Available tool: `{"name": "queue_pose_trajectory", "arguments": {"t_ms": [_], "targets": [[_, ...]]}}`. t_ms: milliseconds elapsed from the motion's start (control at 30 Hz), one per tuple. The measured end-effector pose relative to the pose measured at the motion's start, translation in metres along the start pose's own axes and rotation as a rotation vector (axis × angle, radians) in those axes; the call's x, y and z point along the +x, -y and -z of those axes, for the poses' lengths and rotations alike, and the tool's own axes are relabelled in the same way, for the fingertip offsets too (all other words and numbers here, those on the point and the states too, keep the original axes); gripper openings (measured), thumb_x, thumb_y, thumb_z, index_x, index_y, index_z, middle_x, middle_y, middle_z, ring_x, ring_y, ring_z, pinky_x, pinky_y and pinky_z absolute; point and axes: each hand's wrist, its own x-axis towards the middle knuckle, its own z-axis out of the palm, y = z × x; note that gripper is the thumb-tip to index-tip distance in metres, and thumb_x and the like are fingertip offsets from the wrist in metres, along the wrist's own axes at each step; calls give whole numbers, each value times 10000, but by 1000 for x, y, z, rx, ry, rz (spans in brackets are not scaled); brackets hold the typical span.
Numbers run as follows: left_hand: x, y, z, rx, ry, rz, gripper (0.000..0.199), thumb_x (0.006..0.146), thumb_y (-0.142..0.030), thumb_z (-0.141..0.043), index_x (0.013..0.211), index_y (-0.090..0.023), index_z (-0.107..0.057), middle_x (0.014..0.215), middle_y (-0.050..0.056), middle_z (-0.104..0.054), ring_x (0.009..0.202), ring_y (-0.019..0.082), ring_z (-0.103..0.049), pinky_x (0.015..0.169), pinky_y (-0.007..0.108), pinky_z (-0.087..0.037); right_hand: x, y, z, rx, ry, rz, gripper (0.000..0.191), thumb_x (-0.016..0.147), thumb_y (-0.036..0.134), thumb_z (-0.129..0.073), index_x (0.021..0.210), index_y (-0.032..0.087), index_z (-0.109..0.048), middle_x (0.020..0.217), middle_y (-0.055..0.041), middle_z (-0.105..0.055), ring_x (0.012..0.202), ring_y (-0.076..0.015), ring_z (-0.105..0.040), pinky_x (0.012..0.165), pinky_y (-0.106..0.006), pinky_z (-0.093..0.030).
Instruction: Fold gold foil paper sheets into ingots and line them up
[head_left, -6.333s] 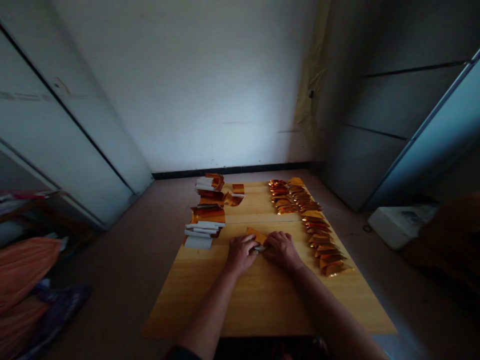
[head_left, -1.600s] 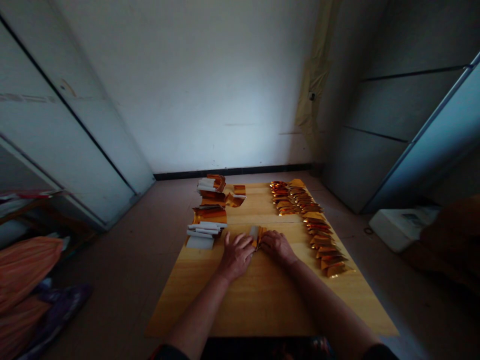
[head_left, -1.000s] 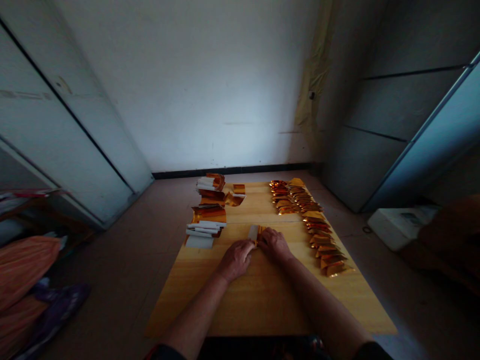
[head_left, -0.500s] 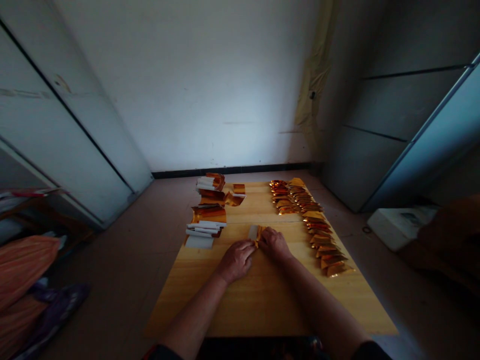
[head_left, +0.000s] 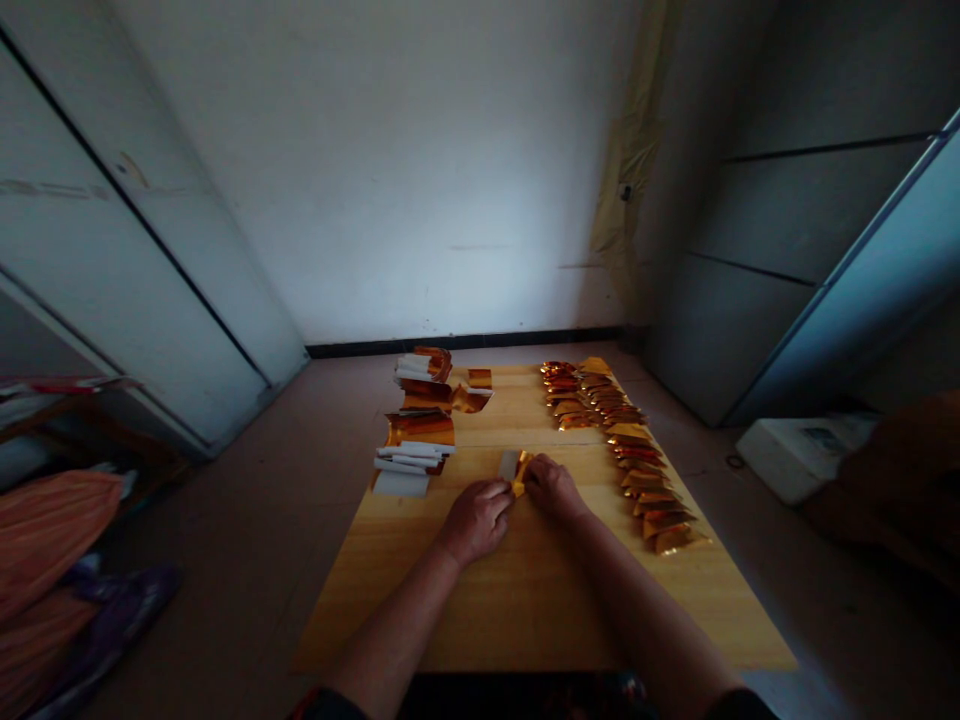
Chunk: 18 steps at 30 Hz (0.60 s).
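A small sheet of gold foil paper (head_left: 519, 474), partly folded, lies on the wooden table (head_left: 495, 600) between my two hands. Its pale grey underside shows flat at the left, and a shiny gold fold stands at the right. My left hand (head_left: 478, 518) has its fingers closed at the near left edge of the paper. The fingers of my right hand (head_left: 553, 487) are closed on the gold fold from the right. My fingertips hide part of the paper.
Loose gold sheets (head_left: 420, 430) and white-backed sheets (head_left: 409, 458) lie in stacks along the table's left side. Rows of folded gold paper pieces (head_left: 649, 490) line the right side. A white box (head_left: 780, 455) stands on the floor at right. Orange cloth (head_left: 52, 530) is at left.
The gold fold between my hands shows more of its shiny face, and my right fingers have shifted slightly right. The stacks and rows are unchanged.
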Motion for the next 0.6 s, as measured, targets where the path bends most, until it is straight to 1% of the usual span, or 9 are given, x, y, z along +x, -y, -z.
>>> {"name": "queue_pose_trajectory", "arguments": {"t_ms": [67, 167, 200, 267, 433, 533, 600], "targets": [[0, -1, 0, 8, 2, 1, 380, 733, -86, -507, 1063, -221, -637, 1145, 48, -629, 1069, 187, -572, 988, 327, -457, -1, 0, 0, 14, -6, 6, 123, 799, 122, -508, 778, 186, -610, 870, -35, -617, 781, -127, -569, 704, -213, -395], [1, -2, -1, 26, 6, 11, 308, 746, -111, -527, 1012, -212, -648, 1117, 54, -637, 1042, 191, -581, 970, 331, -464, -2, -1, 1, 19, -15, 15, 22, 761, 179, -587, 770, 185, -606, 862, -31, -611, 769, -136, -566, 689, -218, -401], [1, -3, -1, 32, 1, 17, 279, 754, -117, -531, 987, -210, -653, 1101, 54, -642, 1026, 190, -587, 960, 329, -468, -1, -1, 1, 25, -15, 16, 15, 748, 186, -604, 763, 185, -604, 860, -29, -610, 768, -137, -567, 688, -218, -404], [3, -4, -2, 43, -21, 35, 225, 777, -129, -530, 941, -210, -661, 1061, 51, -653, 988, 180, -598, 932, 317, -477, -1, -1, 0, 42, -13, 2, 30, 744, 161, -599, 758, 187, -607, 860, -29, -614, 765, -134, -572, 693, -213, -411], [10, -7, -6, 99, -51, 83, 126, 824, -181, -545, 821, -215, -666, 929, 35, -672, 868, 160, -612, 838, 298, -480, 3, -4, 0, 68, -5, -43, 143, 768, 86, -536, 804, 178, -639, 897, -50, -626, 773, -128, -591, 711, -201, -429], [16, -9, -10, 157, -50, 133, 111, 827, -193, -561, 762, -202, -650, 860, 35, -668, 816, 159, -606, 788, 294, -464, 4, -3, 2, 42, 16, -42, 156, 794, 99, -522, 838, 172, -653, 916, -53, -629, 783, -124, -597, 712, -194, -431], [20, -9, -12, 205, -44, 180, 103, 822, -172, -561, 759, -192, -641, 821, 41, -661, 806, 165, -600, 774, 297, -450, 3, -1, 5, -7, 34, -31, 162, 821, 124, -510, 859, 170, -661, 927, -55, -631, 803, -121, -598, 724, -191, -424]]}}
